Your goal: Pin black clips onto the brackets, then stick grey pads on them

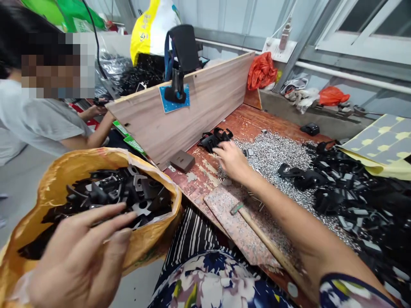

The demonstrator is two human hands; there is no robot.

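Right hand [233, 160] is extending over the table [236, 116], fingers bent; whether it is gripping anything, I cannot tell. Black plastic parts [210, 140] are lying right at its fingertips, toward the upright board [212, 100], their long axis unclear. It is sitting far nearer them than the left hand [83, 252], which is hanging loosely open at a yellow sack [160, 239]. Small metal pins [272, 149] are lying rightward; a hammer [269, 244] is resting nearer the person.

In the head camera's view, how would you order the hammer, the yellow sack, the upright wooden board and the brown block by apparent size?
1. Yellow sack, helped by being nearest
2. Upright wooden board
3. Hammer
4. Brown block
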